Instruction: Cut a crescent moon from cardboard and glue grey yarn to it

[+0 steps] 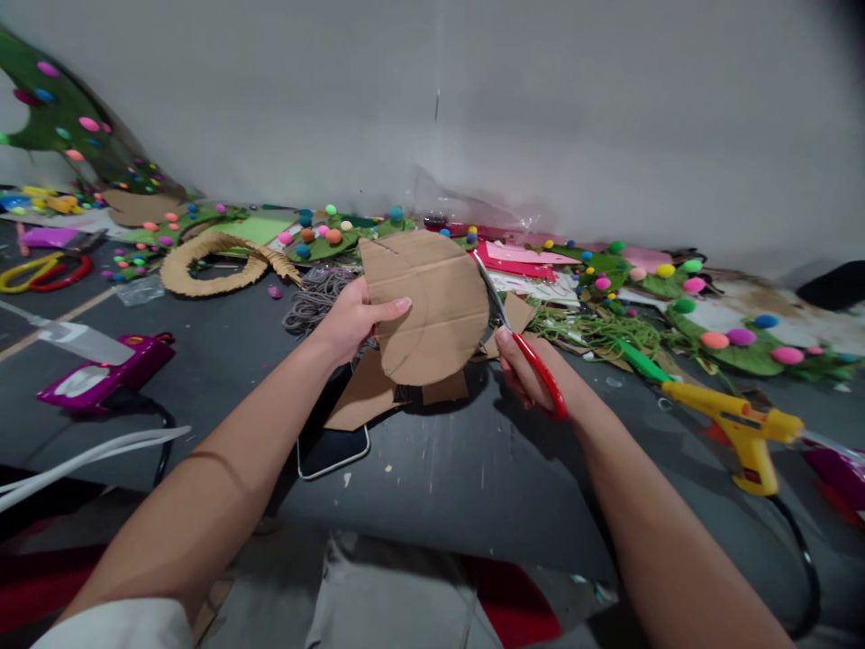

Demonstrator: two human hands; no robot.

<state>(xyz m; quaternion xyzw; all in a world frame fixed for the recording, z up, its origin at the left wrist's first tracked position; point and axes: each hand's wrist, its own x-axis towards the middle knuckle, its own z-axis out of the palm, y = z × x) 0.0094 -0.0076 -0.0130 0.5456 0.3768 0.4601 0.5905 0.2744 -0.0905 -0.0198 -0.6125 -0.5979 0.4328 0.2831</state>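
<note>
My left hand (pixel 361 317) grips a piece of brown cardboard (pixel 432 302) by its left edge, thumb on the face toward me. The cardboard has a rounded right side, a crease across it and a faint curved line. My right hand (pixel 527 368) is closed around red-handled scissors (pixel 544 374), whose blades point up and lie along the cardboard's right edge. Whether the blades are biting into it I cannot tell. Below the cardboard are cardboard scraps (pixel 365 392) and a phone (pixel 334 451) lying on the dark table (pixel 459 478).
A yellow glue gun (pixel 736 419) lies at right, a purple one (pixel 108 370) at left. A rope-like ring (pixel 213 266), grey yarn (pixel 321 297) and green strands (pixel 595 329) line the back. More scissors (pixel 47 270) lie far left. A wall (pixel 304 108) rises behind.
</note>
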